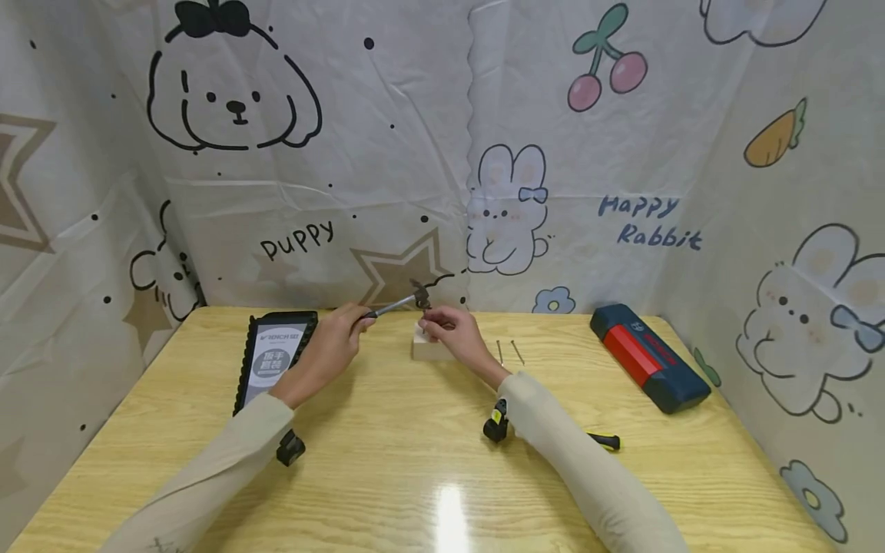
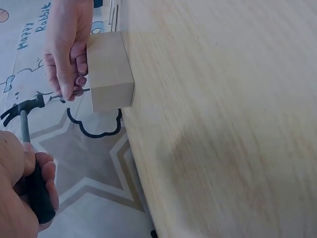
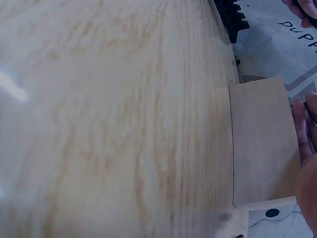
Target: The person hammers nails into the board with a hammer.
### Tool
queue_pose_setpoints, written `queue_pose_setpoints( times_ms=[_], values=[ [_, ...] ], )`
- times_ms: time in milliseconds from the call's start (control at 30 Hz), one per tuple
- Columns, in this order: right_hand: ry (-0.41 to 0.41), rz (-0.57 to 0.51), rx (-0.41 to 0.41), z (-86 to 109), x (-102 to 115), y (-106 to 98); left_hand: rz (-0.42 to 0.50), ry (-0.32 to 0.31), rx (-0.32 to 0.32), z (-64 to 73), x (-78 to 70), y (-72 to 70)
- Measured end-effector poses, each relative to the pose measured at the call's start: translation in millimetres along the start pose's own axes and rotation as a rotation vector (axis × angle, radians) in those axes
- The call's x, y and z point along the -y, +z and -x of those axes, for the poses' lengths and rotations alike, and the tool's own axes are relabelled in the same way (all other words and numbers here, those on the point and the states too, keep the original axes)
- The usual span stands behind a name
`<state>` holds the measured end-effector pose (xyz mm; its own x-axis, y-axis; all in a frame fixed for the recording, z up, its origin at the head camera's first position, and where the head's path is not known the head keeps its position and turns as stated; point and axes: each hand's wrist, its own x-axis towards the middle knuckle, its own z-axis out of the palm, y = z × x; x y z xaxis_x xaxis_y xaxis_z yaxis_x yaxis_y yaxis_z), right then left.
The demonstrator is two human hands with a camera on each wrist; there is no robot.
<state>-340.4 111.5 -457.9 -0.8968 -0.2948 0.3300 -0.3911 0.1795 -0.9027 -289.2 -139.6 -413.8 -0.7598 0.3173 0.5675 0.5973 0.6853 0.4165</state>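
My left hand [image 1: 330, 346] grips the dark handle of a small claw hammer [image 2: 25, 124]. Its black head is held just above the fingers of my right hand [image 1: 455, 335], close to a nail [image 2: 82, 91]. Thumb and fingers of the right hand pinch that nail, which stands on a pale wooden block [image 1: 432, 352]. In the left wrist view the hammer's face is a short way from the nail's head. The right wrist view shows the side of the block, with the right fingers partly cut off by the frame edge.
Two loose nails [image 1: 512, 352] lie right of the block. A black wrench set case [image 1: 273, 353] lies at the left, a blue and red case [image 1: 646, 357] at the right. A black-and-yellow handle [image 1: 604, 442] shows from behind the right forearm. Printed cloth [image 1: 408, 153] hangs around the table.
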Motion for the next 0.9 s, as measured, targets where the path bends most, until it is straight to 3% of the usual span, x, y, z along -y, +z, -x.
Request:
queue_pose_setpoints(
  times_ms=[467,900],
  values=[
    [0.024,-0.037,0.033,0.9,10.5,-9.4,0.035,-0.015,-0.015,8.4,7.8,-0.5],
    [0.069,0.134,0.013,10.0,15.5,-41.4,0.070,-0.038,-0.008,9.7,6.7,2.6]
  ],
)
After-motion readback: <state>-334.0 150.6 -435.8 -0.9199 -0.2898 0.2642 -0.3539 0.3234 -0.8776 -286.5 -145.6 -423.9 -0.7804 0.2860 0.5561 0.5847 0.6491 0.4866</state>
